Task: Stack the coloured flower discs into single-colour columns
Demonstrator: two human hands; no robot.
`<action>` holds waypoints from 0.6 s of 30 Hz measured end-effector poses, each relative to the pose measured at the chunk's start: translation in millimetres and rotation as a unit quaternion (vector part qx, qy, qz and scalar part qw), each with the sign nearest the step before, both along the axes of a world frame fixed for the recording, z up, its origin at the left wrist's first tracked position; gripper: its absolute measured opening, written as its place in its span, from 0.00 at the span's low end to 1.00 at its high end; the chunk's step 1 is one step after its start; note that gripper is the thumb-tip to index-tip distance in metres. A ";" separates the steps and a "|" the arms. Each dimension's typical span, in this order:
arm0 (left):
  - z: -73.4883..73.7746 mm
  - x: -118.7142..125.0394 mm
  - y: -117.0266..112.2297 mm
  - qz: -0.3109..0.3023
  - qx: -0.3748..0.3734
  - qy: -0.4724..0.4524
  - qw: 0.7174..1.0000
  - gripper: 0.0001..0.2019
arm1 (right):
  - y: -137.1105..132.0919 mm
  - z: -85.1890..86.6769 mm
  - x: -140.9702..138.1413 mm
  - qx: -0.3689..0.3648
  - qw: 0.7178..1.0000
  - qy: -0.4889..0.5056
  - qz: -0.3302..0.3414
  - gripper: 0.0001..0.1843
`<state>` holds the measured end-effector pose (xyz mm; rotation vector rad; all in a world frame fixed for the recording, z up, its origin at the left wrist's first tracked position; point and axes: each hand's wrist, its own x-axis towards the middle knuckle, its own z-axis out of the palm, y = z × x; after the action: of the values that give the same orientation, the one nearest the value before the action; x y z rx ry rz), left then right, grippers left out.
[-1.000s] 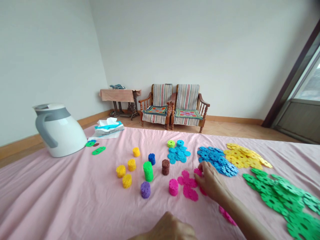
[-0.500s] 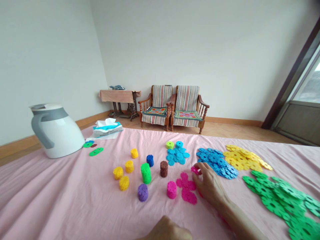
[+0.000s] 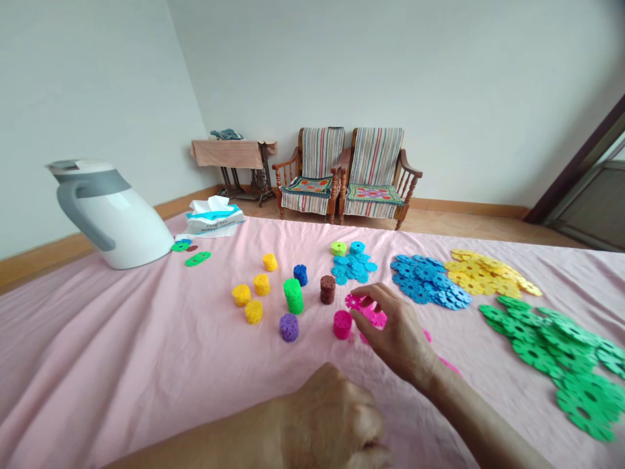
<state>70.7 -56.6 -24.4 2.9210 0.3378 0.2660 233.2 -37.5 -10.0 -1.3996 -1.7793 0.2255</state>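
Note:
My right hand (image 3: pixel 398 332) is over the loose pink flower-shaped discs (image 3: pixel 375 317), thumb and fingers apart and curved; it partly covers them. Just left of its thumb stands a pink stack of discs (image 3: pixel 342 324). My left hand (image 3: pixel 336 417) is closed at the near side, and whatever its fingers hold is hidden. Beyond the pink pieces are a brown stack (image 3: pixel 327 290), a tall green stack (image 3: pixel 293 296), a purple stack (image 3: pixel 289 327) and a dark blue stack (image 3: pixel 300 275). Several yellow stacks (image 3: pixel 254 311) are farther left.
Light blue discs (image 3: pixel 354 268) lie by a lime stack (image 3: pixel 338 248). Heaps of blue discs (image 3: pixel 424 283), yellow discs (image 3: pixel 488 273) and green discs (image 3: pixel 551 345) spread to the right. A white jug (image 3: pixel 124 221) and a tissue box (image 3: pixel 215 221) stand at the left on the pink cloth (image 3: pixel 146 365).
The view has tilted down. My right hand has moved left over the loose pink discs, and its fingers have parted from the pink disc they pinched. More of my closed left hand shows.

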 end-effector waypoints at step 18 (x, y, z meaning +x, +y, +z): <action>-3.1 0.8 0.6 -0.011 0.024 -0.002 1.000 0.15 | -7.2 -6.6 -10.8 -0.019 0.993 -0.114 0.033 0.12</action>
<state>71.5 -56.0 -27.5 2.9694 0.3034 0.2797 222.4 -44.6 -16.6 -1.4410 -2.0186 0.1388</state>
